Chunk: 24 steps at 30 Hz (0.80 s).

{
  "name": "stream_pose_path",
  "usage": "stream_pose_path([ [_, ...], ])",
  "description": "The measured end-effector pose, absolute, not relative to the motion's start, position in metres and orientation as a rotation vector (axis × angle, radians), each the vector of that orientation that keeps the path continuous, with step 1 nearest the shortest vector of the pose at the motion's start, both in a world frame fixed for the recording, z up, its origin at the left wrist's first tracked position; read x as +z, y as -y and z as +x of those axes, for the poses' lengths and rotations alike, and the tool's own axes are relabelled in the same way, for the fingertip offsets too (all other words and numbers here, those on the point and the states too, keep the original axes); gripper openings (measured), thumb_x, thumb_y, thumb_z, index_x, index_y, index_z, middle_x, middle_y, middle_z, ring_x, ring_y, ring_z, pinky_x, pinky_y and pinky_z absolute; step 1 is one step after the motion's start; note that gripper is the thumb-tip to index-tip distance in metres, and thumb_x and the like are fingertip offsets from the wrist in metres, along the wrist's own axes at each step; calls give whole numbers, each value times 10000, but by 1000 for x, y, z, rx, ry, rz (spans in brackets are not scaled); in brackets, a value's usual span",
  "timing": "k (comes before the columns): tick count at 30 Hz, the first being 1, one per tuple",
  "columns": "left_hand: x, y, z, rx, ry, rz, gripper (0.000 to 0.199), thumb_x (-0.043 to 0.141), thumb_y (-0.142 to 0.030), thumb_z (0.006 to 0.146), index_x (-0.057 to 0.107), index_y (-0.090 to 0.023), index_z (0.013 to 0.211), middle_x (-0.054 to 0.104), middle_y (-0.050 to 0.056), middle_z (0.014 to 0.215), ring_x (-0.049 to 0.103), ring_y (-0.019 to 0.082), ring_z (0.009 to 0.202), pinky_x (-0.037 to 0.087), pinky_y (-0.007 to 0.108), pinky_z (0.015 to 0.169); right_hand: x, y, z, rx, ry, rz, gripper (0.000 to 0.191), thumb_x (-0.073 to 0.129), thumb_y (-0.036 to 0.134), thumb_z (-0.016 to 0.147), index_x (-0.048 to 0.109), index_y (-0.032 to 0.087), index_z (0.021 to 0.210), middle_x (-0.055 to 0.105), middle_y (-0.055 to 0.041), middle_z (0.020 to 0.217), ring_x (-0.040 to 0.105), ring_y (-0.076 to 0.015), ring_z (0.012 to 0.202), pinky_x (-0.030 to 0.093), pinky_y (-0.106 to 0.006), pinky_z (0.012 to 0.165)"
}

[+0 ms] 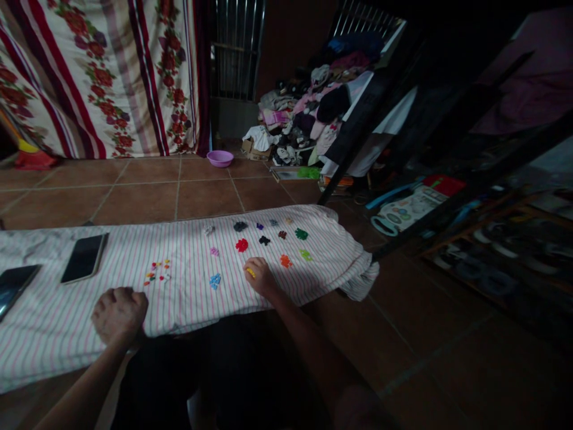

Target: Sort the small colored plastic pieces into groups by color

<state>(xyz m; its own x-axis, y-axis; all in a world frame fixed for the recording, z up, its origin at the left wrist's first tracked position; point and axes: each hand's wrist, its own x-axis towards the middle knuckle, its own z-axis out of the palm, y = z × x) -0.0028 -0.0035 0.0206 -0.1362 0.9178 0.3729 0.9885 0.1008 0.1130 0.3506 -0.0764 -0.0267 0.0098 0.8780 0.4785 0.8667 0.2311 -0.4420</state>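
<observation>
My right hand [260, 279] is closed over small yellow pieces [250, 273] on the striped cloth; its fingers partly hide them. Curled on the cloth at the left, my left hand [119, 313] has its fingertips tucked out of sight. Between the hands is a loose mixed group of tiny coloured pieces [156, 272]. Around my right hand are small piles sorted by colour: light blue pieces [215, 281], red pieces [242, 245], pink pieces [215, 251], orange pieces [286, 260], lime pieces [305, 255], dark green pieces [301, 233] and black pieces [264, 240].
The striped cloth [188, 304] covers a long low surface. A phone [84, 258] and another dark-screened device [17, 286] lie at its left. Beyond, a purple basin [219, 158] sits on the tiled floor beside heaped clothes [308, 113]. A dark slanted post [358, 128] stands at the right.
</observation>
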Motion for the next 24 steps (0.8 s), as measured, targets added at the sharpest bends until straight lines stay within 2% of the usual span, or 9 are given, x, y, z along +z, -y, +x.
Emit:
stream_pose_path([
  [6,21,4,-2,-515,2199,-1908,430,311,-346,851,574,-75,1057,578,205,1062,531,325,1058,399,421,853,-28,77,352,53,1847,-1613,104,546,167,850,605,210,776,610,-31,827,538,-189,872,423,-335,821],
  [10,22,4,-1,-550,2207,-1923,409,349,-332,830,563,-77,1068,573,227,1082,523,343,1063,392,452,858,-30,75,350,72,1871,-1584,120,531,172,872,632,215,822,634,-33,858,555,-188,898,431,-347,846],
  [13,22,5,-1,-571,2206,-1926,397,367,-327,819,551,-86,1074,570,226,1093,520,351,1065,385,463,862,-27,77,350,94,1823,-1574,103,586,196,853,655,221,923,667,-38,936,571,-199,966,433,-376,901],
  [18,21,4,-2,-574,2204,-1921,358,368,-317,817,541,-101,1044,569,208,1093,511,350,1055,382,459,845,-20,90,356,60,1664,-1673,290,654,272,816,639,216,1101,632,-83,1163,541,-244,1107,424,-425,970],
  [24,17,3,-5,-546,2200,-1933,367,326,-341,834,534,-96,1010,564,204,1068,504,328,1032,370,434,826,-28,107,367,-9,1595,-1945,456,670,334,785,588,169,1203,626,-134,1084,559,-280,1012,467,-444,883],
])
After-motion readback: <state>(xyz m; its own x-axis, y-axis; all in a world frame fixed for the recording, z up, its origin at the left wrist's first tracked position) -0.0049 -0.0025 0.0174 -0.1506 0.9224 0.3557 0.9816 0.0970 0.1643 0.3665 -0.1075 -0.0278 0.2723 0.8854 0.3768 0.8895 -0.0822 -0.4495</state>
